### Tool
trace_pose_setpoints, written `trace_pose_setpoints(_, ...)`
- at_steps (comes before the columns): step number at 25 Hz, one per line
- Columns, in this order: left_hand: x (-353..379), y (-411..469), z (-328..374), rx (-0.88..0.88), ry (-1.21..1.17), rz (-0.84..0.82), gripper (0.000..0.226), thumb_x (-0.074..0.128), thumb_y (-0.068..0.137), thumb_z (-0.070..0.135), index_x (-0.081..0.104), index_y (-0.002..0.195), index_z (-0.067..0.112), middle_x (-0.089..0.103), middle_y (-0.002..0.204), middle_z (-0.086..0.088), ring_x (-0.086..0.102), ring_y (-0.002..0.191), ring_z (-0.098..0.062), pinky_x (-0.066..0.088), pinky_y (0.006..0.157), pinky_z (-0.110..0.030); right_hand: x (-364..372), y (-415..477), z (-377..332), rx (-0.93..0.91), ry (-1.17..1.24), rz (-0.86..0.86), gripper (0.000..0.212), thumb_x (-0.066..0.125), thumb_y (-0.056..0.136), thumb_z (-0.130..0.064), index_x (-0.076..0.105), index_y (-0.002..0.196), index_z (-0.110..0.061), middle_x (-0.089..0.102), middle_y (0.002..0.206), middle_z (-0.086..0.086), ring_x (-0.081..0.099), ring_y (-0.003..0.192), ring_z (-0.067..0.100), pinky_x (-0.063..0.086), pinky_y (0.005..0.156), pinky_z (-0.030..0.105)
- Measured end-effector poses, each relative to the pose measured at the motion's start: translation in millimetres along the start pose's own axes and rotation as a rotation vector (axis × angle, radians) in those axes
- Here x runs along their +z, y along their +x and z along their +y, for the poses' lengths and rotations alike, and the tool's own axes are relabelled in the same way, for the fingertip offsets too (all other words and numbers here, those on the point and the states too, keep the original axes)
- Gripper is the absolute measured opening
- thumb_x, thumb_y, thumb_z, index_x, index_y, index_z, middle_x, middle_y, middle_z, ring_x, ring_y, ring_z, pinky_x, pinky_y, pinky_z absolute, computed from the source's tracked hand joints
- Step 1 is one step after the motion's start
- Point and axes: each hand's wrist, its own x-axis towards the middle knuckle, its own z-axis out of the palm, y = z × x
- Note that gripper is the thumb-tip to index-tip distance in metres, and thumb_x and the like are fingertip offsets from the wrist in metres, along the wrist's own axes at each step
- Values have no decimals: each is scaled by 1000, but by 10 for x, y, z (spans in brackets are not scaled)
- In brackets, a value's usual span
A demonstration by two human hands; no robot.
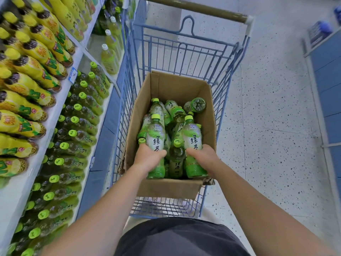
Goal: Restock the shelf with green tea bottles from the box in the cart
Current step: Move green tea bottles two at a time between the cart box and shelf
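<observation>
Inside the open brown cardboard box (203, 100), clear green-capped green tea bottles (176, 110) lie jumbled. Left hand (147, 157) grips one upright bottle (156, 139); right hand (203, 157) grips another (192, 137). Box sits in the blue wire cart (184, 58), beside the stocked white shelf (55, 115).

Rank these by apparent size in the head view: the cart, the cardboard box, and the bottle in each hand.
1. cart
2. cardboard box
3. left bottle, in the left hand, and right bottle, in the right hand: they look alike, so unranked.
</observation>
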Motion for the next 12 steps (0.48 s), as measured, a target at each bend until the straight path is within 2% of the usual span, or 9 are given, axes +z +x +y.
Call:
trace_pose_setpoints(3, -235, -175, 83, 83, -69, -1, 40, 80, 72, 25, 50, 97, 21, 64, 93, -4, 63, 78, -17, 43, 56, -28, -5, -255, -38, -45, 25, 45, 61, 75, 63, -42, 64, 116, -13, 72, 107, 13, 72, 92, 32, 61, 82, 53)
trace_pose_setpoints(7, -437, -456, 206, 213, -91, -45, 31, 77, 72, 23, 55, 93, 21, 65, 85, -2, 64, 73, -20, 51, 53, -27, -14, -589, -158, -162, 49, 115, 51, 73, 66, -41, 66, 110, -18, 73, 101, 7, 73, 88, 27, 63, 79, 50)
trace_pose_setpoints(10, -438, -698, 248, 276, -125, -53, 38, 75, 67, 26, 59, 101, 20, 68, 89, -6, 67, 78, -24, 56, 64, -37, -29, -800, -310, -260, 58, 151, 43, 69, 65, -43, 67, 101, -21, 73, 95, 6, 73, 84, 25, 63, 76, 49)
trace_pose_setpoints(12, -421, -886, 236, 307, -158, -28, 40, 75, 67, 27, 60, 104, 26, 70, 92, -5, 70, 81, -23, 59, 64, -38, -65, -929, -397, -328, 52, 151, 40, 69, 67, -44, 66, 100, -21, 73, 93, 5, 72, 82, 25, 63, 75, 47)
